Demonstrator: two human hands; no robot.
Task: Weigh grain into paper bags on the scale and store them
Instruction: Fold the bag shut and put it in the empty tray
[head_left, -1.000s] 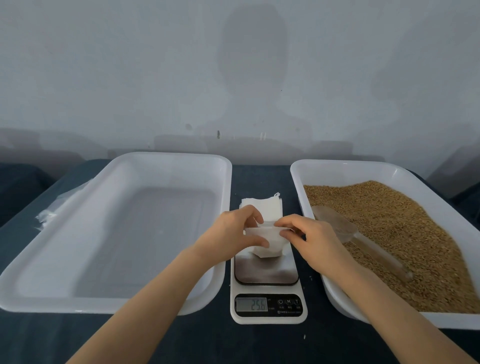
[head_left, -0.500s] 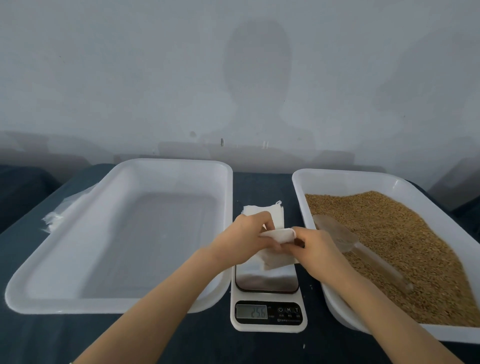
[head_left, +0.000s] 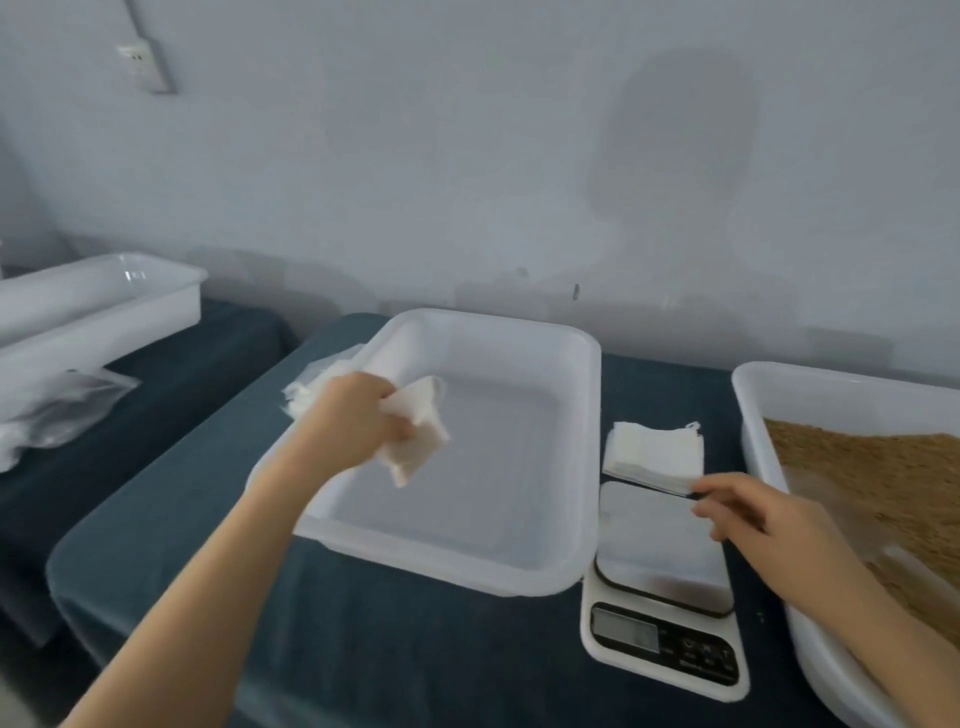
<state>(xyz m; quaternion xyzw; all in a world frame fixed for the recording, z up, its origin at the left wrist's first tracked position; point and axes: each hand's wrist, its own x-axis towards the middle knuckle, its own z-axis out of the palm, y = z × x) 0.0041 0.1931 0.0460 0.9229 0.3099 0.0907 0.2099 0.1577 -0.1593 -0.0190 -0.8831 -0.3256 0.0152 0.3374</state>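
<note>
White trays (head_left: 493, 323), three; one scale (head_left: 665, 649); left hand (head_left: 353, 421) tight round one paper bag (head_left: 415, 441), right hand (head_left: 769, 519) slack.

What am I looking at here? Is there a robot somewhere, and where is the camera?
There is no robot. These are a person's two bare hands, filmed by one camera worn on the head, looking forward and down. On a table covered in dark cloth stand a white tray, a small scale and, at the right, a grain tray. A stack of flat paper bags lies just behind the scale. The left hand grips a small white bag above the white tray. The right hand, fingers loose, hovers over the scale near the stack; blur hides whether it touches. A far tray sits at the left.
</note>
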